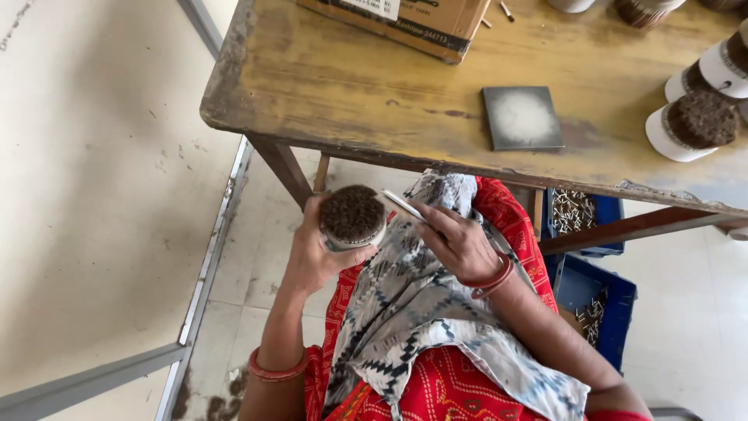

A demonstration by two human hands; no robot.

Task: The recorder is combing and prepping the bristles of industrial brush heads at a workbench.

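Observation:
My left hand [312, 253] grips a round bundle of dark sticks [352, 214] wrapped in a white band, its end facing up, held over my lap below the table edge. My right hand [458, 242] is beside it and holds a thin flat whitish strip [401, 205] whose tip points at the bundle. A grey and white patterned cloth [413, 304] lies over my red-clad lap under both hands. Red bangles circle both wrists.
A worn wooden table [351, 86] carries a dark square tile [521, 117], a cardboard box [405, 19] and several more banded stick bundles [693, 125] at the right. Blue crates [600, 304] with small pieces stand under the table. A metal rail [206, 273] runs along the floor on the left.

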